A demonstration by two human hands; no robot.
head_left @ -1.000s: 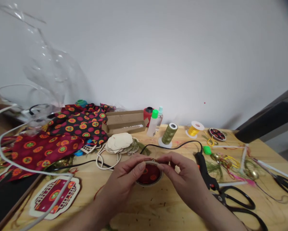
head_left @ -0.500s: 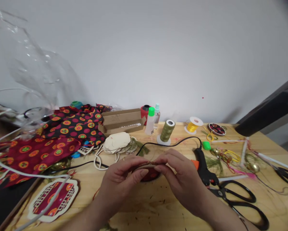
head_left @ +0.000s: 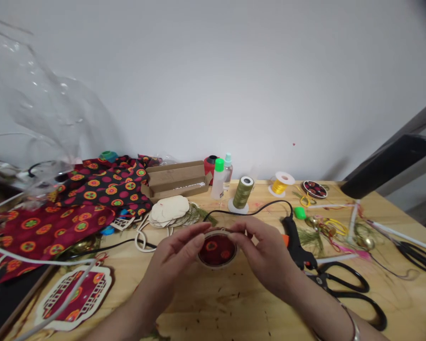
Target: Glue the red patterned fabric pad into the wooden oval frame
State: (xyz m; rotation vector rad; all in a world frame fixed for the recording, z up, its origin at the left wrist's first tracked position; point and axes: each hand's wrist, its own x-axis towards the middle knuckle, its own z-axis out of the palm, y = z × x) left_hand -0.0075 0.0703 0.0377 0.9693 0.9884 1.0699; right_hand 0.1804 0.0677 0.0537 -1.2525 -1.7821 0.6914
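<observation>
Lower centre, above the counter [head_left: 248, 308], the right hand [head_left: 266, 251] pinches a patterned disc [head_left: 217, 251] by its rim; the left hand [head_left: 173, 258] curves at its left edge, grip unclear. Apparently edge work, next calling for steadiness.

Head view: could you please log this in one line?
right hand: pinching round dark red patterned disc; left hand: at its edge; nearby: black glue gun

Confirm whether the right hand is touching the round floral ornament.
Touching: the head view shows the right hand pinching the round floral ornament at its upper-right rim.
</observation>
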